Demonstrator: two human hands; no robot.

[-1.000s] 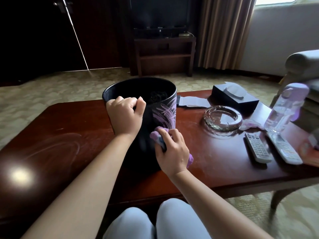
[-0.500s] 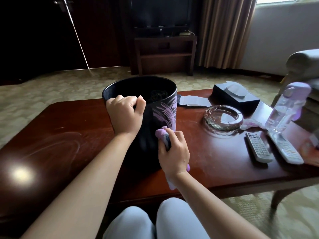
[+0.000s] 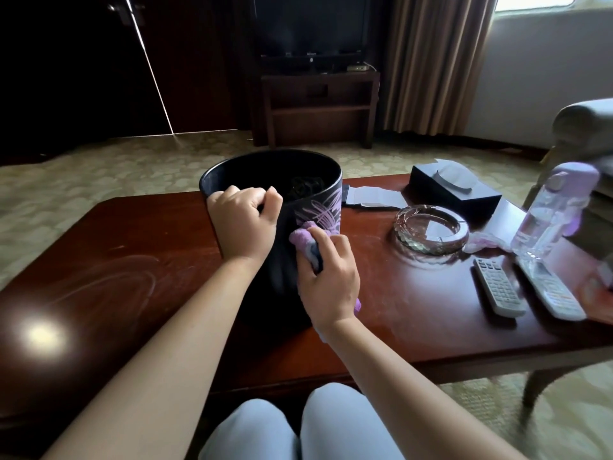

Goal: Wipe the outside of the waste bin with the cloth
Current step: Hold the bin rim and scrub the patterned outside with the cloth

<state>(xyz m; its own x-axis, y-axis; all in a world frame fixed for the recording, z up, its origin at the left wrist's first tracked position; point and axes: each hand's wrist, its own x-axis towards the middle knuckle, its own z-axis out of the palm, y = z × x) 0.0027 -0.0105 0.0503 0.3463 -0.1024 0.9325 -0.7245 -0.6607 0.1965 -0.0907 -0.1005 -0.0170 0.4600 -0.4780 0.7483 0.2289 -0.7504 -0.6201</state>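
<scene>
Left hand (image 3: 243, 224) grips the rim of the waste bin (image 3: 318, 194) on the table (image 3: 132, 260), right hand (image 3: 328, 280) clutches cloth (image 3: 303, 239) against its side; hard sideways rubbing could tip it.

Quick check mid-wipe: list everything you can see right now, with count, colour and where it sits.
waste bin: 1, black with purple pattern, on table, centre
cloth: 1, purple, against the bin's side
table: 1, reddish-brown wood, foreground
ashtray: 1, clear glass, right of bin
tissue box: 1, black, behind ashtray
remote controls: 2, white, table's right side
water bottle: 1, clear with purple cap, right edge
TV: 1, black, on dark stand, far wall
curtain: 1, brown, by window
armchair: 1, grey, far right
left hand: 1, grips bin rim
right hand: 1, holds cloth
</scene>
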